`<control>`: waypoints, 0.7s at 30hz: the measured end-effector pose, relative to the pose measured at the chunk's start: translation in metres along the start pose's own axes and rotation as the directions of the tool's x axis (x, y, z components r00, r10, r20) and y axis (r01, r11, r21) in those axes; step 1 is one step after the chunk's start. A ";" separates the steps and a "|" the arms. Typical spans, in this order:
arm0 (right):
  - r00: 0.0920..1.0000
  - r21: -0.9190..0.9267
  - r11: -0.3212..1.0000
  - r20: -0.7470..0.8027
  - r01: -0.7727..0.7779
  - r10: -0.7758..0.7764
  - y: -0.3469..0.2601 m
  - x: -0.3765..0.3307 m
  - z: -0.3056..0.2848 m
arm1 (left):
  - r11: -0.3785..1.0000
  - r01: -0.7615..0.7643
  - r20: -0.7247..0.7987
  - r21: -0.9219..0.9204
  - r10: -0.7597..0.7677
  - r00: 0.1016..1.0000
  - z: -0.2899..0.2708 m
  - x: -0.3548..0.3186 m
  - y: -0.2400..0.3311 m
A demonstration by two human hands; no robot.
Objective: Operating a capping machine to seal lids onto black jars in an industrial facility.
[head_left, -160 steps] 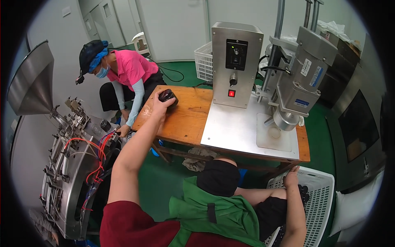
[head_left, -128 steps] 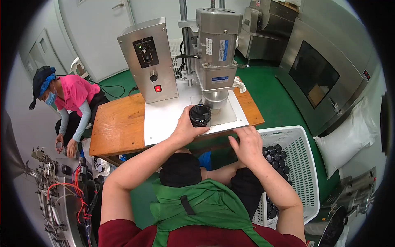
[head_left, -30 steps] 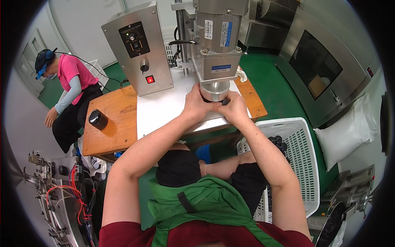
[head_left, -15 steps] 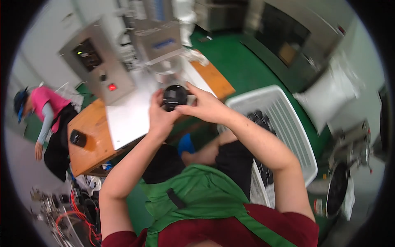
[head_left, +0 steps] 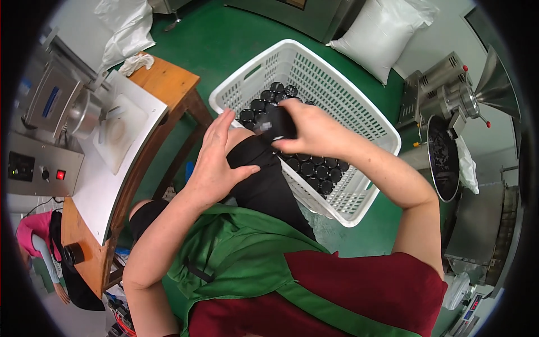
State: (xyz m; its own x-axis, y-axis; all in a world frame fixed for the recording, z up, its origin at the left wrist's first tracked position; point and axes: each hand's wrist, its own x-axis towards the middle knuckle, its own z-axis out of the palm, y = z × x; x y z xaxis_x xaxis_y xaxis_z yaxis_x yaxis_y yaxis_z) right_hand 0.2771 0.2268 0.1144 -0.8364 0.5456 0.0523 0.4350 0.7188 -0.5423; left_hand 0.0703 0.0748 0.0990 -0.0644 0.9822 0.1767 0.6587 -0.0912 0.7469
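the right hand point(head_left: 317, 130) reached across the body, forearm bent, and its fingers were clamped around a small black jar point(head_left: 276, 123) held just over the near rim of the white basket point(head_left: 368, 121). the left hand point(head_left: 216, 163) hung beside it with fingers spread and straight, palm turned toward the jar, not touching it — it hovered above the knee in black trousers point(head_left: 264, 180) (holding nothing that could be seen).

the basket was moulded plastic, rectangular with rounded corners and slotted lattice walls, standing on the green floor point(head_left: 224, 39). inside lay many more round black lidded jars point(head_left: 309, 168), glossy and packed close. to the left stood a wooden table point(head_left: 168, 84) carrying a smooth white board point(head_left: 132, 146) and a brushed-metal machine point(head_left: 56, 106) with a red light — another dark jar point(head_left: 73, 254) sat at the table's far end. a plump white sack point(head_left: 387, 33) lay beyond the basket.
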 end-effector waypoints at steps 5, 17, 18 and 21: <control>0.732 -0.138 0.722 -0.222 -0.678 0.644 0.189 -0.079 0.022 | 0.987 0.153 0.027 -0.038 -0.152 0.988 -0.023 -0.032 -0.026; 0.128 -0.033 0.124 -0.252 -0.992 0.959 0.417 -0.196 0.159 | 0.813 0.570 -0.448 -0.117 -0.555 0.701 -0.105 -0.213 -0.065; 0.154 -0.022 0.153 -0.218 -0.988 0.964 0.423 -0.199 0.165 | 0.780 0.615 -0.484 -0.115 -0.585 0.651 -0.108 -0.225 -0.063; 0.173 -0.097 0.156 -0.202 -0.983 0.964 0.454 -0.211 0.197 | 0.768 0.626 -0.555 -0.137 -0.583 0.594 -0.112 -0.252 -0.056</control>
State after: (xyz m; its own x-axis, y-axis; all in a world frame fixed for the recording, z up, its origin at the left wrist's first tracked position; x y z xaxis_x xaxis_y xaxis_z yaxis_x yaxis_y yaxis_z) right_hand 0.5852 0.3535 -0.3077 0.3424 0.8741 -0.3445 0.9223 -0.3827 -0.0545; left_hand -0.0346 -0.1856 0.0844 -0.8381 0.5449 0.0251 0.3629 0.5226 0.7715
